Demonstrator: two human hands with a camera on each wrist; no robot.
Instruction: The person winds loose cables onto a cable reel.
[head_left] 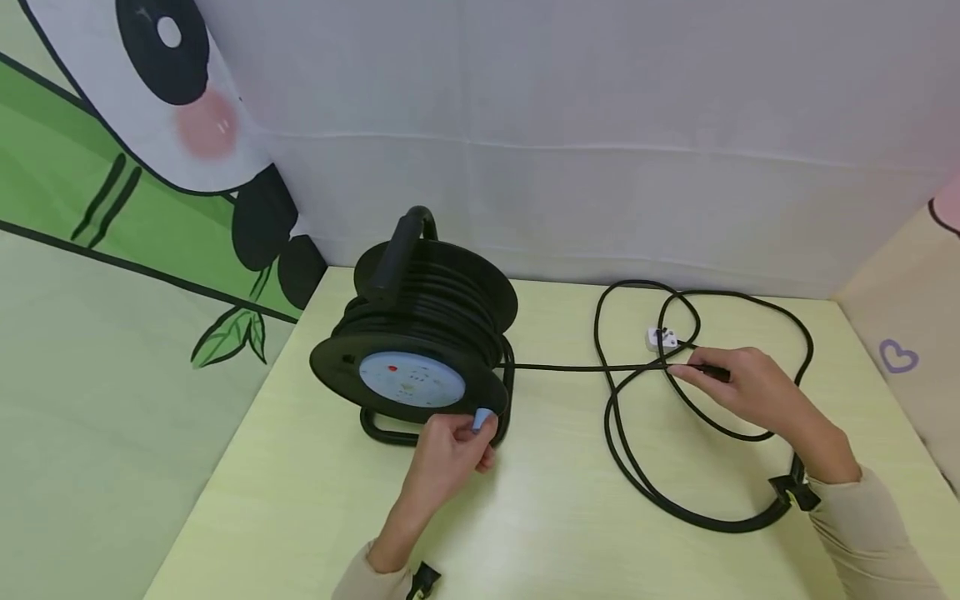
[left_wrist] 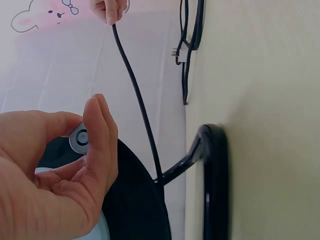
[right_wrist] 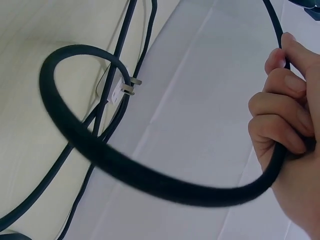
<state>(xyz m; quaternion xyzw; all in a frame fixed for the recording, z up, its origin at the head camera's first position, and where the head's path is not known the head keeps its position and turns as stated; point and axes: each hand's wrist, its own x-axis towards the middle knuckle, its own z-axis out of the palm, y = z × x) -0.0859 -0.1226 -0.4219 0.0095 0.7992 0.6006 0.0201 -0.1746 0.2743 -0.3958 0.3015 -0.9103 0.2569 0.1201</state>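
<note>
While the black cable reel point(head_left: 427, 318) stood on the left of the surface point(head_left: 555, 500), it looked the heaviest item — hard plastic packed with wound cord, best lifted by its top carrying handle point(head_left: 399, 260) and likely steady on its tube stand point(head_left: 386, 434). Left of the two hands: the left hand point(head_left: 450, 450) pinched the small light-blue knob point(head_left: 482, 419) at the front flange's edge; knob looked smooth, rigid, a bit slippery, so thumb plus fingertips suited it. The black cable point(head_left: 570, 367) ran nearly straight from the reel rightward; probably rubbery, flexible but springy, not fragile. White plug point(head_left: 669, 339) lay among loose loops point(head_left: 727, 526) on the surface — light and stiff, better taken by its body than its pins. The right hand point(head_left: 738, 383) gripped the cable above the loops, fingers curled round it, a secure hold.
</note>
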